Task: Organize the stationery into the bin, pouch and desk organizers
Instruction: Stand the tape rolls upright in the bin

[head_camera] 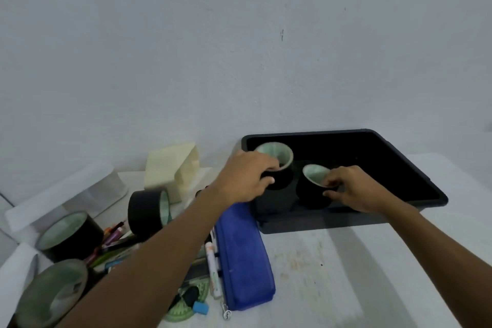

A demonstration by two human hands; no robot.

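A black bin (399, 165) stands at the back right of the white table. Inside it my left hand (245, 176) grips a black tape roll (279, 165) with a pale green core. My right hand (351, 186) pinches the rim of a second black tape roll (308, 189) beside the first. A blue pouch (242, 255) lies in front of the bin's left end. Three more black tape rolls sit at the left: one upright on its edge (146, 210), one flat (69, 234), one at the near corner (50, 293).
A cream desk organizer (170, 170) and a white organizer (69, 194) stand at the back left. Pens and markers (114, 237), a white marker (214, 269), a green protractor (186, 309) and a blue eraser (201, 307) lie under my left forearm. The wall is close behind.
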